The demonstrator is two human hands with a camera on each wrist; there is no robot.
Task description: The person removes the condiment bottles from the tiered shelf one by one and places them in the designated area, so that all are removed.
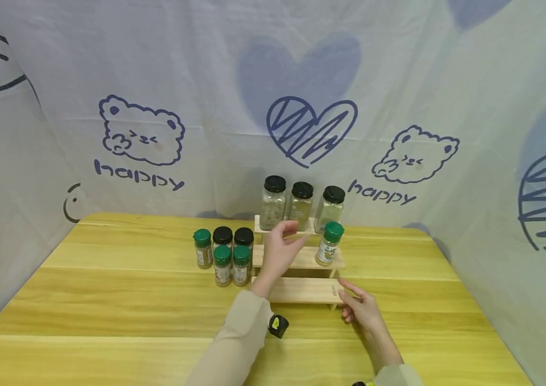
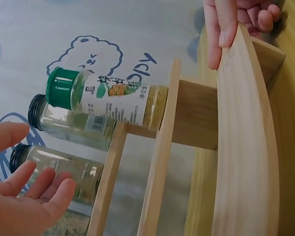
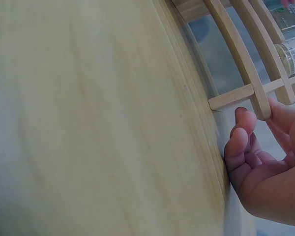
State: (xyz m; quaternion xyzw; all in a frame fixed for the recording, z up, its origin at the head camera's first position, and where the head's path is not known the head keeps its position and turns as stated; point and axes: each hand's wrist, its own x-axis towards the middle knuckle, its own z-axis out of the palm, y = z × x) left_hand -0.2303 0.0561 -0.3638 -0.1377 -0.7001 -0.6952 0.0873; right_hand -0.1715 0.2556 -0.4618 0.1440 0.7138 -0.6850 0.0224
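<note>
My left hand is raised in front of the upper tiers of a wooden tiered spice rack, its fingers apart and holding nothing. In the left wrist view, its fingers are near glass jars with black lids, with a gap visible between thumb and fingers. My right hand pinches the right end of the rack's lowest tier; in the right wrist view the thumb and fingers meet around the board's end. A green-capped spice jar stands at the right of the middle tier. Three black-lidded jars stand on the top tier.
Left of the rack, several spice jars stand grouped on the wooden table, some with green caps and two with black lids. A cloth printed with bears and hearts hangs behind the table.
</note>
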